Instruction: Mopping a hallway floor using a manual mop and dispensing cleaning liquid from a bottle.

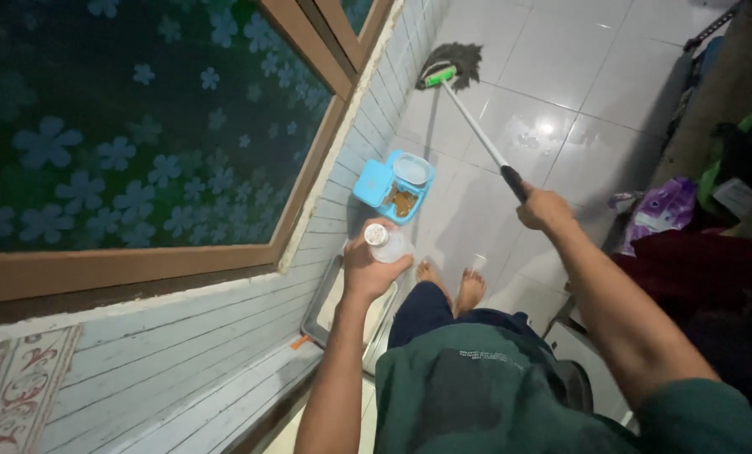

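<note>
Mop with a white pole, green clamp and grey stringy head (468, 109) stretches across the glossy white tiled floor (578, 92), head pressed down near the pale tiled wall (225, 336). Right hand (542, 208) is clenched round its black grip. Left hand (372, 267) wraps a small clear plastic bottle with a white cap (384, 242), held upright. Just beyond sits a blue plastic pet feeder with brown kibble (395, 185), close to the wall and beside the mop's path. Bare feet (453, 286) stand below. A metal tray (326, 307) leans by the wall, half covered by the forearm. Purple bag (666, 210) and dark clutter at right are hard to make out.
</note>
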